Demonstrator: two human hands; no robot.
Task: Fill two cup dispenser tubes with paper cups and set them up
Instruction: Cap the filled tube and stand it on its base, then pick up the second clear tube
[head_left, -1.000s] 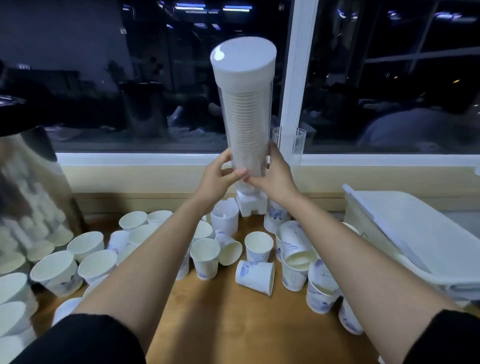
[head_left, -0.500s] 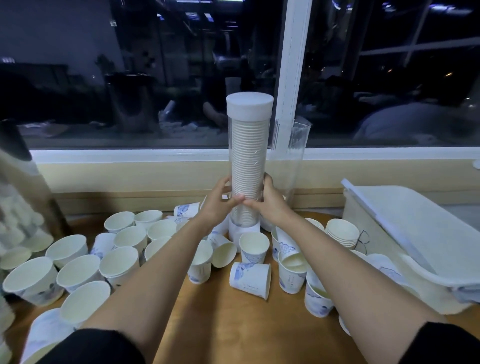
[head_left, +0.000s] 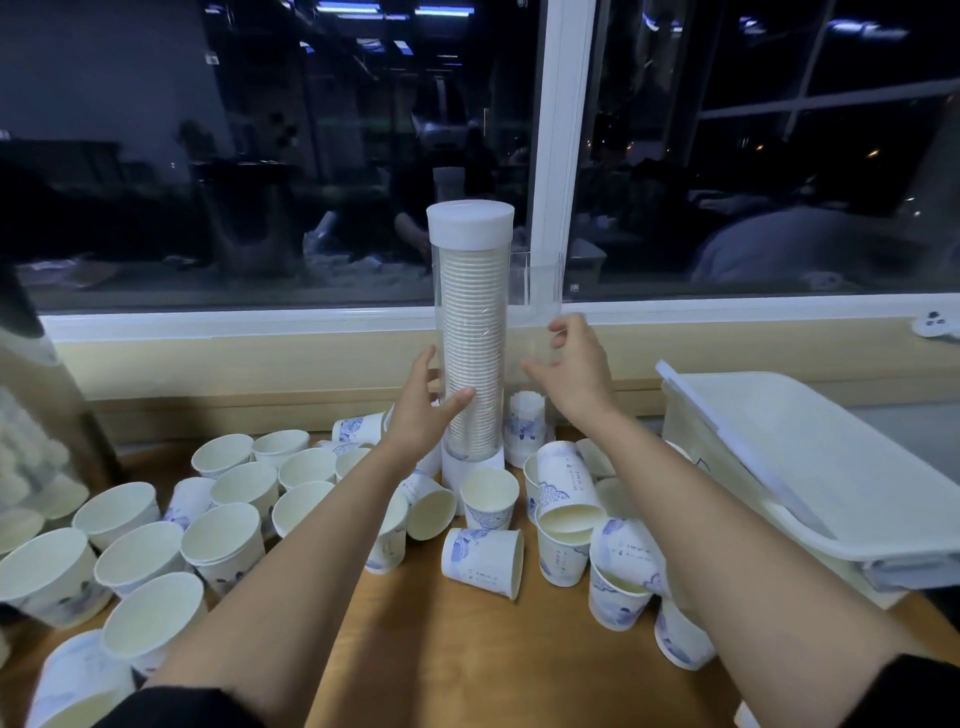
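The filled dispenser tube (head_left: 470, 332) stands upright on its white base on the wooden table (head_left: 426, 639), packed with stacked paper cups and closed by a white cap. My left hand (head_left: 422, 410) holds its lower part, thumb across the front and fingers behind. Just right of it stands a second clear tube (head_left: 537, 291), with only a few cups at the bottom. My right hand (head_left: 571, 366) is off the filled tube and hovers at this second tube, fingers loosely curved; whether they touch it I cannot tell. Several loose paper cups (head_left: 483, 561) lie scattered around both tubes.
A white plastic bin (head_left: 810, 467) with a tilted lid sits at the right. A shiny metal urn (head_left: 36, 426) stands at the far left. The window sill (head_left: 260, 325) and window frame run right behind the tubes.
The filled tube came down from mid-air onto the table. My right hand let go of it and moved right to the second tube. My left hand stays on it.
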